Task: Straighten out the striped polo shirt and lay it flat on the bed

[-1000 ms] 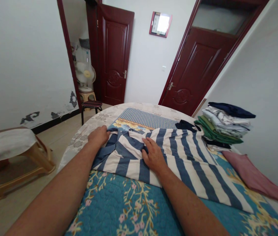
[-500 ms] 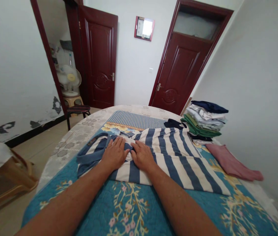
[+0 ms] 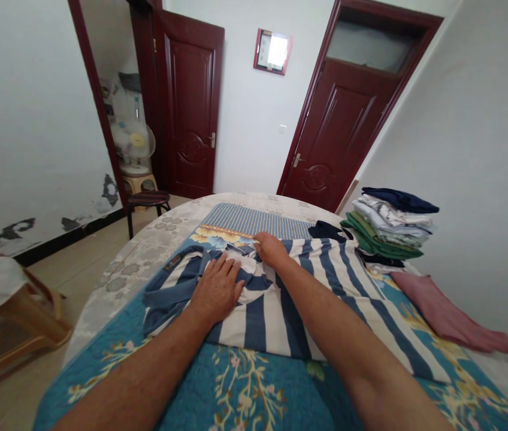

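Note:
A blue-and-white striped polo shirt (image 3: 257, 322) lies spread sideways on the teal floral quilt (image 3: 191, 383), its blue collar to the left. My left hand (image 3: 218, 287) rests flat on the shirt beside the collar and placket, fingers stretched out. At the shirt's far edge, my right hand (image 3: 271, 248) is closed with its fingers curled on the fabric; the fingertips are partly hidden from me. Small folds run through the cloth between the two hands.
A stack of folded clothes (image 3: 391, 230) stands at the right, with a pink garment (image 3: 449, 311) in front of it and a dark cloth (image 3: 328, 231) to its left. A patterned tablecloth (image 3: 119, 281) covers the round table. Stools (image 3: 148, 199) stand at the left.
My right hand has moved away from my left, forward to the shirt's far edge, and closed on the fabric. My left hand stays flat near the collar. The view has shifted slightly.

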A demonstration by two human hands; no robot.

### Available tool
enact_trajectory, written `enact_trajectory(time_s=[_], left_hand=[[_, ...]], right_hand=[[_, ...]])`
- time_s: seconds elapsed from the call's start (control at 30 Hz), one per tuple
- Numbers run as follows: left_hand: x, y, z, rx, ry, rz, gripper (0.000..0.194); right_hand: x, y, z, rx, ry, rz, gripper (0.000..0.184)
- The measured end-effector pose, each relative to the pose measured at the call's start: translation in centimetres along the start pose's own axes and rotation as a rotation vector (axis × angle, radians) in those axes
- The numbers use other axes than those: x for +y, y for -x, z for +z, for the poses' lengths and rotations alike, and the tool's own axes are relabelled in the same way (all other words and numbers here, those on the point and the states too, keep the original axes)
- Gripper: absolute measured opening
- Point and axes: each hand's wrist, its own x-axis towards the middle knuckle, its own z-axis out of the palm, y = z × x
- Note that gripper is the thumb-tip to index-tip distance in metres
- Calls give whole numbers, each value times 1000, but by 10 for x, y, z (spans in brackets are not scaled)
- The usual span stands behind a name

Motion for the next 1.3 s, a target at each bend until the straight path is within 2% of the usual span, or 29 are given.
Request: enact_trajectory(time_s=[0.1, 0.2, 0.33, 0.43, 0.63, 0.73, 0.93, 1.13, 1.23, 1.3], left_hand=[[-2, 1, 3, -8, -11, -4, 49], [-2, 1, 4, -13, -11, -7, 51], [-1, 0, 3, -18, -12, -17, 51], [1, 0, 0, -19, -25, -15, 50], [2, 1, -3, -18, -30, -8, 51], [2, 1, -3, -11, -34, -10, 50], [1, 1, -1, -8, -46, -23, 48], [1, 1, -1, -9, -41, -43, 49], [2, 0, -2, 28, -39, -89, 62], [1, 0, -2, 40, -41, -114, 70]], right_hand=[[3, -18, -6, -186, 79, 38, 35], [5, -29, -13, -316, 113, 38, 39], [8, -33, -19, -391, 134, 27, 27], [11, -32, -18, -357, 130, 44, 20], [13, -37, -10, -106, 164, 200, 36], [10, -46, -6, 3, 149, 218, 40], [13, -49, -2, -82, 104, 147, 31], [32, -9, -9, -139, 121, 26, 29], [37, 20, -8, -103, 181, -64, 26], [38, 39, -6, -52, 214, -70, 29]])
